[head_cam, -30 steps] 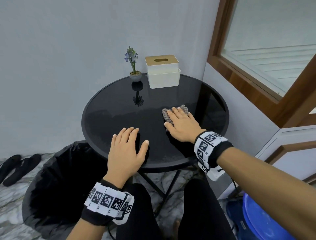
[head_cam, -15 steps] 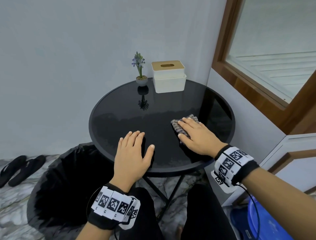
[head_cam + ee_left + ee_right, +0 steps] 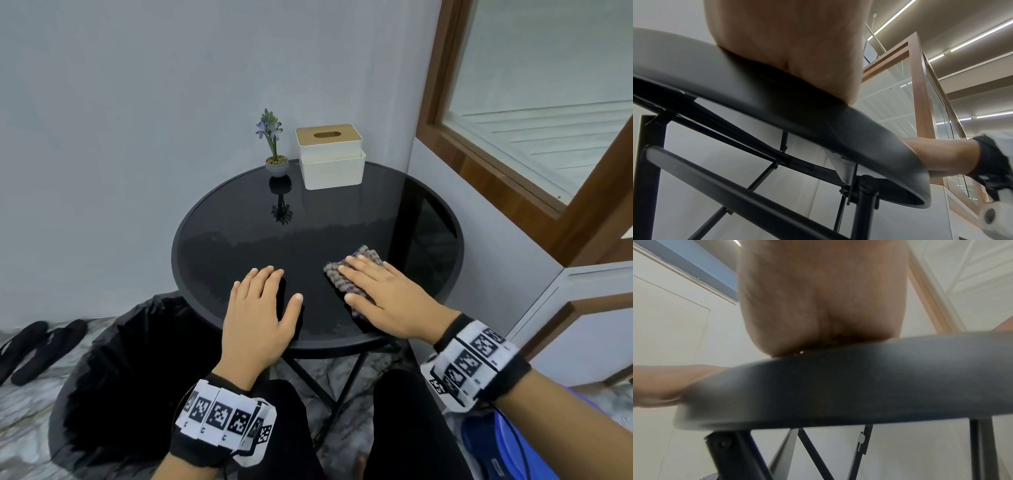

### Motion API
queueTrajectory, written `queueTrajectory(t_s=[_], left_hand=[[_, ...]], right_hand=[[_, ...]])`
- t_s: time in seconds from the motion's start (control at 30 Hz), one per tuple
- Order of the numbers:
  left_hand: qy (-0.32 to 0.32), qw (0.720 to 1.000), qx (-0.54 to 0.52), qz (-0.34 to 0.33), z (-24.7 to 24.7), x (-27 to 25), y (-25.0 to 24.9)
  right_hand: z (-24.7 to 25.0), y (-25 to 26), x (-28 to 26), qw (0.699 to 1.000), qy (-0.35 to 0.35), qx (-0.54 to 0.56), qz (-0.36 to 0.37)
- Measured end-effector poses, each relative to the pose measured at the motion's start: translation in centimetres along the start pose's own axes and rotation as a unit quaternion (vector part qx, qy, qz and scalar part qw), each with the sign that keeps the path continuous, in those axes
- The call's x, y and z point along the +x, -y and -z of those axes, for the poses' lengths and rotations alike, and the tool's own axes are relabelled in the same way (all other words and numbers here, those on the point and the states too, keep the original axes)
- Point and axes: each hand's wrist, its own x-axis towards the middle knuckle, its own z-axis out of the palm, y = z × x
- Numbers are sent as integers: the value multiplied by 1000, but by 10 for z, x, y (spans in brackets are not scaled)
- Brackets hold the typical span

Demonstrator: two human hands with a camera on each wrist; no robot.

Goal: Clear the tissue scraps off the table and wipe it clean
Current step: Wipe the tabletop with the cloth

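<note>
On the table (image 3: 239, 240), right hand (image 3: 383, 301) has dragged cloth (image 3: 346, 277) nearer.

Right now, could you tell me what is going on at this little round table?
A person is wiping the black round table. Their right hand presses flat on a grey cloth at the near right of the top, while the left hand rests flat on the glass near the front edge. No tissue scraps show on the top. A tissue box and a small potted flower stand at the back, and a black-lined bin sits beside the table on the left.
</note>
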Motion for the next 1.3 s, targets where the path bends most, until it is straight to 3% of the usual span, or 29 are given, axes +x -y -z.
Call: queueTrajectory(t_s=[0.17,0.43,0.67,0.83,1.1,1.3], left_hand=[[-2,1000,-3,-4,-1,0,-2],[0,1000,0,-1,-1,-1,-2],[1,1000,0,4,1,-1,3],[1,1000,-5,0,0,-1,2],[-6,1000,-7,-3,-2,-1,0],[2,1000,-6,-6,0,0,3]], right_hand=[[5,-19,-22,999,-14,-12,-31],[15,-49,23,991,-12,-26,-128],[15,-35,23,998,16,-17,-60],[18,-45,5,1000,-3,-10,-22],[26,-83,36,994,18,-21,-103],[31,-67,68,990,54,-28,-128]])
